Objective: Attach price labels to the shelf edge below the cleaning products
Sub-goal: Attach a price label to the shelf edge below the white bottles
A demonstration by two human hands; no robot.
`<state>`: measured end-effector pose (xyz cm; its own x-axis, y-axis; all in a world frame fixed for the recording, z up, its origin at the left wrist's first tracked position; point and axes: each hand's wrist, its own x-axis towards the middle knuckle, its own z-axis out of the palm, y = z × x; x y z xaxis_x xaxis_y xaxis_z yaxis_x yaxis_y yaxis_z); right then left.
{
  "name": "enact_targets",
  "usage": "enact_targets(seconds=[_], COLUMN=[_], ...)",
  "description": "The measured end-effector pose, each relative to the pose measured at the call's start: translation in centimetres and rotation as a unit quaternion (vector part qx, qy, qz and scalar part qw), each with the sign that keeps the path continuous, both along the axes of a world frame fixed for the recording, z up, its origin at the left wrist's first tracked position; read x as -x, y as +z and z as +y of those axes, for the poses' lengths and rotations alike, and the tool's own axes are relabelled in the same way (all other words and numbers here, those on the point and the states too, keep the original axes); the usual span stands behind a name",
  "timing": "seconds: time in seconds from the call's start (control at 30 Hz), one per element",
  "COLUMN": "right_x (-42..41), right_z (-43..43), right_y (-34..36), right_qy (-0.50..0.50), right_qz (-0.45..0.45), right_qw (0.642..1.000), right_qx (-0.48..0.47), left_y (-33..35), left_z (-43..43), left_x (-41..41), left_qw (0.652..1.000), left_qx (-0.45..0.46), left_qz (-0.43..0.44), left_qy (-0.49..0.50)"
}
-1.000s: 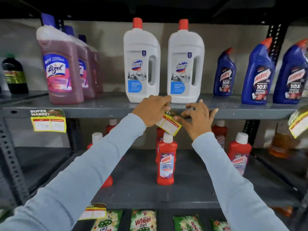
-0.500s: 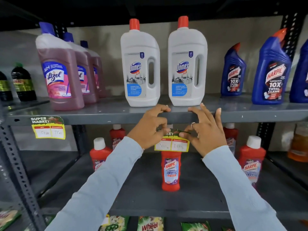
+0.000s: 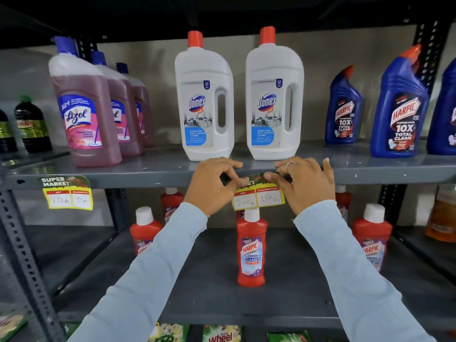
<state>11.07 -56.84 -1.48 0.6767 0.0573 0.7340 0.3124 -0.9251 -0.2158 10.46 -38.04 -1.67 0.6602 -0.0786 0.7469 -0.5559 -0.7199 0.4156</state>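
One price label [image 3: 257, 196] lies level against the shelf edge [image 3: 148, 177], long axis along it, printed face outward, below two Domex bottles [image 3: 204, 99]. Left hand [image 3: 212, 185] and right hand [image 3: 304, 183] pinch its upper corners.

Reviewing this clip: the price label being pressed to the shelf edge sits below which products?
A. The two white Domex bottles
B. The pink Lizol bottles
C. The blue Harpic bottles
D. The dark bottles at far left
A: both hands hold the price label against the shelf edge, under the gap between the two white Domex bottles.
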Motion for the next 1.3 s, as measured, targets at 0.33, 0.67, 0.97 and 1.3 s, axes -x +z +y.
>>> enact_targets(seconds=[0.33,0.67,0.97,1.3], right_x=[0.1,-0.4,-0.1,0.5], right_z=[0.6,0.7,0.6,-0.4], right_y=[-1.1,-0.8,-0.4,0.3], right_qy=[-0.016,-0.014,0.005,0.030], right_qz=[-0.036,-0.068,-0.062,-0.031], right_qw=[0.999,0.994,0.986,0.991], right_qx=[-0.013,-0.080,-0.153,-0.131], left_y=[-0.1,-0.6,-0.3,0.2], left_z=[-0.9,-1.3,-1.8,-3.8], left_x=[0.0,-0.3,-0.3,0.2], left_qw=[0.998,0.995,0.995,0.983], left_qx=[0.057,0.082,0.080,0.101], left_qz=[0.024,-0.029,-0.024,-0.027], left_qy=[0.022,0.044,0.046,0.152])
